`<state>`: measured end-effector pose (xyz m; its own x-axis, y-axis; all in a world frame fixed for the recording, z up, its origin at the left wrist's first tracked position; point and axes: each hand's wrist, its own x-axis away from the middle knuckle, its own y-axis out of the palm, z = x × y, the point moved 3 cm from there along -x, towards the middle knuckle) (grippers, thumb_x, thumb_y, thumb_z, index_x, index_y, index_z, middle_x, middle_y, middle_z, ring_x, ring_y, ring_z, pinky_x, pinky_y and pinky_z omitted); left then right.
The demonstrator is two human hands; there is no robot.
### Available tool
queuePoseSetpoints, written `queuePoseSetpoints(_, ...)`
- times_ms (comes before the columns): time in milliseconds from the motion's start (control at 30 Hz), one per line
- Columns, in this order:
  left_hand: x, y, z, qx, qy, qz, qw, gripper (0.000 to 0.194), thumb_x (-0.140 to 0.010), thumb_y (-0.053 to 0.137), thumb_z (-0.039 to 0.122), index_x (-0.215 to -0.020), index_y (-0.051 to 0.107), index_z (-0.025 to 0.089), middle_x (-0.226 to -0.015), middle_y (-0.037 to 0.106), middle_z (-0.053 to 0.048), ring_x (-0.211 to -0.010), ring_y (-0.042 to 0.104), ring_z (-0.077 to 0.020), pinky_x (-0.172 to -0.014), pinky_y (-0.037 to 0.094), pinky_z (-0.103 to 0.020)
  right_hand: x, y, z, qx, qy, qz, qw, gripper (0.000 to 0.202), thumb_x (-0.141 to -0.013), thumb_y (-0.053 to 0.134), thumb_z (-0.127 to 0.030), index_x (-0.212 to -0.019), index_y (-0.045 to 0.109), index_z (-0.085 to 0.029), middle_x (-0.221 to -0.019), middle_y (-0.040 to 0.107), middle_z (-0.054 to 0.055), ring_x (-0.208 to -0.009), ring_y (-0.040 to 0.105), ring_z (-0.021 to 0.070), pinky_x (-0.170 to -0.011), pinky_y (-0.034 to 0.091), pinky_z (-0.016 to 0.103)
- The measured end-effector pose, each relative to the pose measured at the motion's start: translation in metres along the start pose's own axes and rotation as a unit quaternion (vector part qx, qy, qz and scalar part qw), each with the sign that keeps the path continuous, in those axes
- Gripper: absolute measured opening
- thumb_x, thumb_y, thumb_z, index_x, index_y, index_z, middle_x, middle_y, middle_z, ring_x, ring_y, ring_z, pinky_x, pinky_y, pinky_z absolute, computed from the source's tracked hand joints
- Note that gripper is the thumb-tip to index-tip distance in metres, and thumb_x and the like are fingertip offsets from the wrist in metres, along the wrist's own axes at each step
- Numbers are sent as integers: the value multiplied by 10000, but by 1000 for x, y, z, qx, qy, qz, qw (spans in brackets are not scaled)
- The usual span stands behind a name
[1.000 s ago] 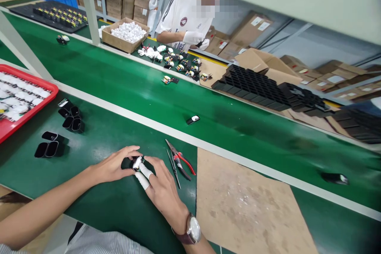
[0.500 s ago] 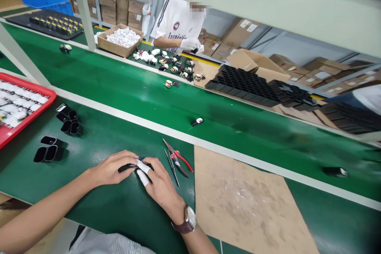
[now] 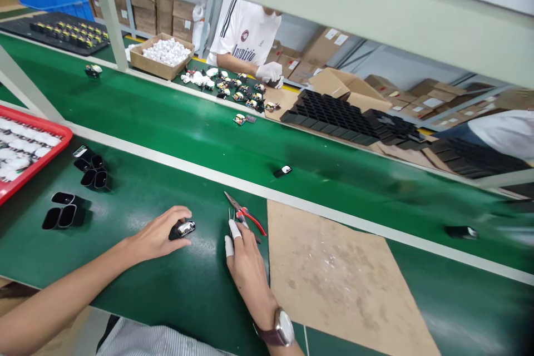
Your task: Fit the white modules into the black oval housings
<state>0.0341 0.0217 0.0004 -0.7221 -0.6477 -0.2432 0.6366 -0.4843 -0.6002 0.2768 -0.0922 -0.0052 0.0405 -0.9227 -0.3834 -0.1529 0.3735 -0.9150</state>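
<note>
My left hand [image 3: 161, 235] holds a small black housing [image 3: 182, 229] between thumb and fingers, its open end with white and metallic parts facing right. My right hand [image 3: 246, 258], with white covers on two fingertips and a watch at the wrist, is over the metal tweezers [image 3: 230, 214]; its fingers hide most of them, and whether they grip them is unclear. Just behind that hand lie pliers with red handles [image 3: 246, 217]. Black empty housings [image 3: 60, 217] stand on the green table to the left, with several more [image 3: 94, 169] behind them.
A red tray [image 3: 69, 134] of white parts is at the left. Brown cardboard [image 3: 334, 272] lies at the right. Beyond a pale rail, a green belt [image 3: 187, 122] carries a few parts. Across it, a person in white gloves [image 3: 270, 72] handles a dark part.
My right hand has left the black housing and moved right to the tweezers. My left hand still holds the housing. The view has shifted slightly, and parts on the belt have moved.
</note>
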Motion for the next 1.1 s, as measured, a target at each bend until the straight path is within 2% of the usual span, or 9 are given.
queuePoseSetpoints(100, -1, -3, 1, 14, -72, -50, 996, 853, -850, 871, 345, -1569, 413, 309, -1287, 648, -89, -976, 701, -222, -865, 624, -363, -10, 2, 1, -10, 11, -14, 1000, 499, -972, 407, -24, -1449, 534, -93, -1182, 674, 191, -1120, 665, 322, -886, 634, 514)
queuePoseSetpoints(200, -3, -7, 4, 24, -68, -63, 995, 728, -870, 856, 342, -1516, 521, 331, -1279, 664, -75, -1042, 697, -234, -909, 618, -365, -17, 3, 3, -3, -1, -20, 1000, 516, -909, 420, 11, -1376, 601, -112, -1140, 670, 169, -1044, 659, 299, -829, 636, 471)
queuePoseSetpoints(300, -4, -7, 5, 33, -2, -52, 998, 576, -955, 785, 320, -1488, 567, 296, -1284, 700, -95, -1150, 674, -253, -975, 606, -395, -17, 4, 5, 30, -22, -13, 999, 471, -872, 437, 28, -1247, 671, -134, -1134, 672, 163, -998, 658, 284, -780, 626, 431)
queuePoseSetpoints(500, 1, -4, 1, -14, 103, -30, 994, 369, -1032, 690, 311, -1390, 635, 238, -1393, 685, -134, -1226, 657, -266, -1033, 587, -424, -20, -9, -3, -60, -17, 12, 998, 321, -1003, 459, -89, -1241, 665, -148, -1026, 687, 110, -927, 694, 249, -763, 619, 377)
queuePoseSetpoints(667, 2, -5, 0, -1, 17, -46, 999, 413, -1001, 733, 362, -1379, 598, 263, -1356, 689, -103, -1192, 693, -259, -994, 610, -402, -26, -34, -32, -134, -39, -28, 990, 329, -1040, 469, -139, -1305, 660, -179, -1081, 675, 82, -681, 647, 142, -529, 505, 268)
queuePoseSetpoints(800, 2, -7, 0, 11, -44, -43, 998, 576, -905, 828, 398, -1396, 548, 288, -1361, 660, -90, -1003, 725, -222, -872, 634, -365, -28, -42, -48, -79, -82, -42, 993, 264, -989, 461, -76, -983, 703, -180, -1087, 660, 93, -628, 606, 138, -481, 425, 282)
queuePoseSetpoints(900, 2, -8, 2, 9, -14, -33, 999, 471, -931, 796, 379, -1335, 580, 270, -1300, 678, -89, -1052, 706, -236, -875, 629, -364, -28, -36, -47, -43, -89, -44, 994, 284, -972, 441, -52, -863, 668, -185, -1083, 656, 106, -642, 601, 157, -488, 434, 305)
queuePoseSetpoints(1000, 0, -9, 6, -4, 38, -29, 999, 301, -1025, 664, 287, -1317, 600, 244, -1226, 703, -95, -1138, 681, -247, -947, 612, -379, -27, -23, -35, -18, -68, -30, 997, 254, -990, 467, -74, -916, 687, -178, -1033, 660, 107, -729, 633, 187, -486, 435, 296)
queuePoseSetpoints(1100, -1, -8, 12, -52, 104, -24, 993, 323, -1062, 560, 184, -1382, 589, 224, -1240, 702, -121, -1166, 662, -263, -982, 599, -415, -22, -10, -21, -3, -44, -19, 999, 255, -1015, 467, -100, -1005, 710, -177, -983, 672, 94, -760, 646, 191, -466, 425, 277)
